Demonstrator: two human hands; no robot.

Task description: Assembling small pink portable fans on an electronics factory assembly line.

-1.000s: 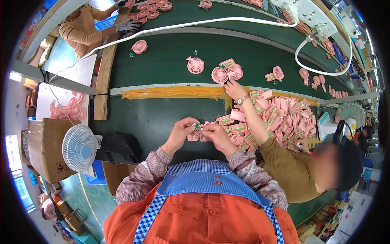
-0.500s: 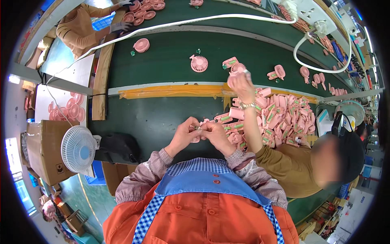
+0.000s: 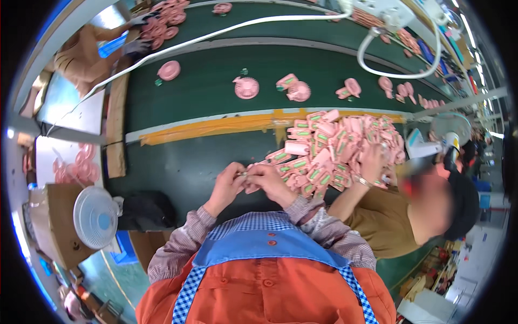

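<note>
Over the near edge of the dark green table, my left hand point(image 3: 225, 188) and my right hand point(image 3: 270, 183) meet with fingers pinched together. Between them is a small pink plastic fan part point(image 3: 250, 188), mostly covered by the fingers. A tiny pale bit shows at the fingertips, too small to name. Just right of my right hand spreads a heap of pink fan handles point(image 3: 324, 141), many with a green strip inside. At that heap's right side is a co-worker's hand point(image 3: 372, 162), its wrist wearing a bracelet or watch.
Pink hand fans point(image 3: 246, 88) lie spaced along the green belt point(image 3: 205, 70) beyond a yellow-taped ledge point(image 3: 210, 128). A white cable point(image 3: 259, 20) crosses above. To my left stand a desk fan point(image 3: 96, 217), a black bag point(image 3: 147, 210) and a cardboard box point(image 3: 56, 227).
The co-worker's hand has left a pink fan on the belt and come back to the heap. The view has shifted slightly; my hands stay together on the pink part.
</note>
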